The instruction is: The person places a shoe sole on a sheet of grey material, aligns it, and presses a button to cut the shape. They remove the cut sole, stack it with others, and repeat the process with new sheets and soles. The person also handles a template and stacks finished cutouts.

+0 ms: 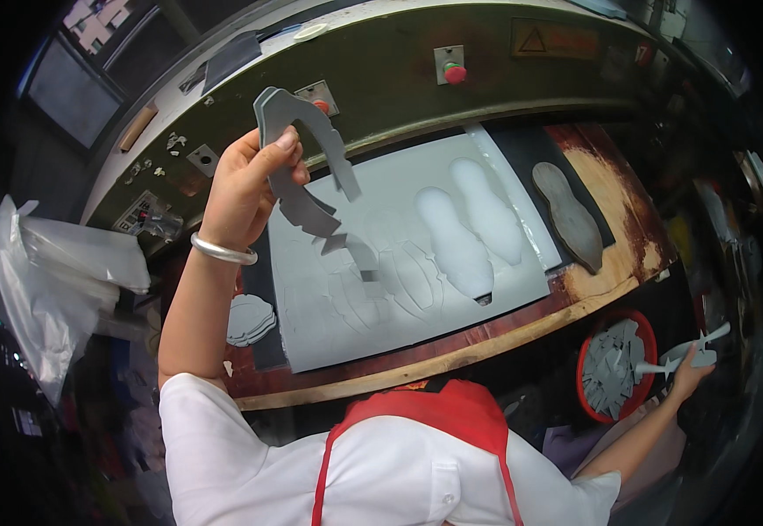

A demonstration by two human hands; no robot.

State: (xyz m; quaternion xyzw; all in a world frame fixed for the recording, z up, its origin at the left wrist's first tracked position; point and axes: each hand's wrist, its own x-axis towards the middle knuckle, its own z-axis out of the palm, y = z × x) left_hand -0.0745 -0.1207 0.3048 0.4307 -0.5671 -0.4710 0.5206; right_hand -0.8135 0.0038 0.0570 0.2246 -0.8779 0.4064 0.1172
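Note:
Raised over the far left of the board, my left hand [243,186] pinches a few thin grey curved cut pieces [283,109] between thumb and fingers; they dangle in arcs. Beneath them lies a grey sheet [390,188] with curved outlines cut into its near part. Two pale sole-shaped forms [451,241] show on the sheet's right half; whether they are pieces or openings I cannot tell. Far to the right, my right hand [690,375] is closed on grey offcuts [704,358] beside a red basin [584,386] holding many grey scraps [611,364].
A brown sole-shaped block [567,215] rests on the wooden board [631,202] at right. Stacked grey pieces [251,320] sit at the board's left. Behind runs a green machine beam [381,79] with a red button [455,73]. Clear plastic bags [44,280] hang at left.

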